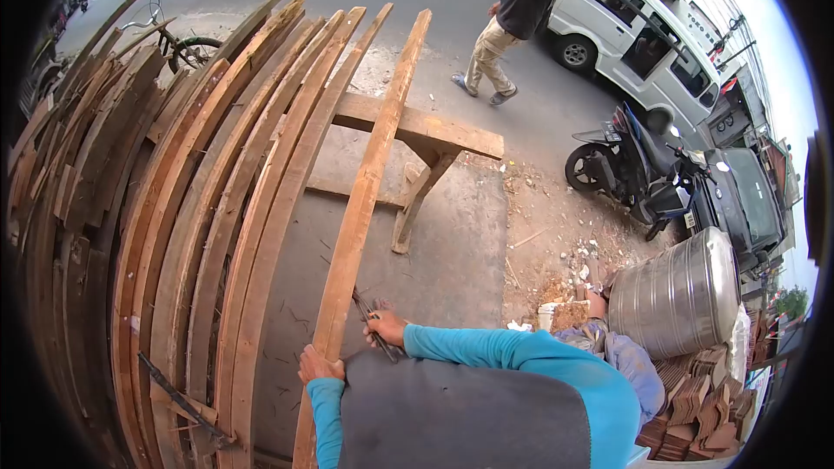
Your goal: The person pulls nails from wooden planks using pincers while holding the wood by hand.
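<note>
1. A row of weathered planks fills the left side, its pieces lying lengthwise, close together; they seem set apart so that one board can be handled alone
2. The wooden trestle stands on the concrete floor, its far beam running crosswise, probably to keep the timber raised within reach
3. The single plank crosses that beam to the left of its right end, its tip overhanging the far edge and its near part beside the person's body, which likely helps steady it
4. A dark metal bar lies slantwise over the near ends of the row, perhaps put there to be handy
5. Dark pincers, or a similar tool, sit at the right edge of the single plank; the right hand has its fingers curled closed around the handles, seemingly for leverage
6. The left hand has its fingers bent over the single plank, gripping it near the body, presumably to stop it shifting
7. Thin dark slivers, possibly nails, are scattered on the floor
</note>
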`<state>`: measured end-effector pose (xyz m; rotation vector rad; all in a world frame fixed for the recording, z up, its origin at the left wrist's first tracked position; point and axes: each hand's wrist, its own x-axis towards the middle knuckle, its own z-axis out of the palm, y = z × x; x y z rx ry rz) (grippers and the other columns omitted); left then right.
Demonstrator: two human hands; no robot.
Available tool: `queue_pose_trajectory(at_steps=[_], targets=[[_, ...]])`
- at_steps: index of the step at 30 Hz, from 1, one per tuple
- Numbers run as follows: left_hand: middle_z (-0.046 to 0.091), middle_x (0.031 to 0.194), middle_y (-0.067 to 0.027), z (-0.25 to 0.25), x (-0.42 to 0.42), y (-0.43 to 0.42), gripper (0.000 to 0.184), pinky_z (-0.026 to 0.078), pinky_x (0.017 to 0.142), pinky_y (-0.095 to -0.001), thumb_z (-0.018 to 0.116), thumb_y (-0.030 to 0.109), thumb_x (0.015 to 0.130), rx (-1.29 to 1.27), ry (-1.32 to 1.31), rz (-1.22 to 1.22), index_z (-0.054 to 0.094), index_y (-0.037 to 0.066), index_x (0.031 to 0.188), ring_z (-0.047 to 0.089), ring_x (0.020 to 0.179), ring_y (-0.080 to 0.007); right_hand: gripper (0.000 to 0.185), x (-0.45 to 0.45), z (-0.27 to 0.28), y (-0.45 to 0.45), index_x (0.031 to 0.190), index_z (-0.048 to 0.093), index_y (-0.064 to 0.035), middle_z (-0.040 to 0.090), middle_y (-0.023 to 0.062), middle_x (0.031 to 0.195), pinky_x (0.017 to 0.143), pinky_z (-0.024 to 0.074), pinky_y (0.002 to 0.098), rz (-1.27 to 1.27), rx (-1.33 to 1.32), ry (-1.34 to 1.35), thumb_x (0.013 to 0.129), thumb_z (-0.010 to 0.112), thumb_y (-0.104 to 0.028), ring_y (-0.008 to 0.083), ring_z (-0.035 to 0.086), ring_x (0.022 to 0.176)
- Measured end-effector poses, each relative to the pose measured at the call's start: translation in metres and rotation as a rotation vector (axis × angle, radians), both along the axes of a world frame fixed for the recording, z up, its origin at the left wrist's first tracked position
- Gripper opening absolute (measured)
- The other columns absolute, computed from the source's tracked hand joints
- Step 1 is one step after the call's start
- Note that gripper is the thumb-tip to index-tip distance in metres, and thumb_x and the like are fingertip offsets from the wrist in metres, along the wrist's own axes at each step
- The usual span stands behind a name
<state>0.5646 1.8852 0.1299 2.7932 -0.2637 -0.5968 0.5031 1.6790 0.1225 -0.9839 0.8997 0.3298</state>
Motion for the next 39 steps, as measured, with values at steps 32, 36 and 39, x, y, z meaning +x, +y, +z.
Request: queue_pose_trajectory(at_steps=[32,36,39], targets=[[0.058,0.112,-0.0156,0.005,-0.062,0.132,0.072,0.041,0.094,-0.0486,0.084,0.021,0.065,-0.042,0.025,0.106,0.050,0.008,0.127,0.055,0.111,-0.0378,0.051,-0.002,0.090,-0.071,0.145,0.044,0.0013,0.067,0.0150,0.117,0.088,0.0588,0.0359,0.644,-0.164,0.066,0.096,0.045,-0.013,0.0266,0.071,0.100],[0.058,0.111,-0.0153,0.007,-0.064,0.132,0.072,0.041,0.093,-0.0481,0.084,0.021,0.064,-0.043,-0.004,0.095,0.052,0.009,0.127,0.056,0.109,-0.0371,0.054,0.008,0.092,-0.070,0.146,0.044,-0.0005,0.068,0.0132,0.113,0.089,0.0576,0.0364,0.723,-0.180,0.077,0.094,0.041,-0.011,0.0238,0.071,0.099],[0.058,0.111,-0.0152,0.003,-0.066,0.131,0.070,0.041,0.091,-0.0481,0.085,0.021,0.065,-0.024,-0.008,0.097,0.051,0.009,0.125,0.056,0.108,-0.0368,0.039,0.015,0.089,-0.076,0.127,0.052,0.0022,0.069,0.0132,0.102,0.081,0.0568,0.0368,0.828,-0.273,0.052,0.092,0.046,-0.014,0.0238,0.070,0.092]])
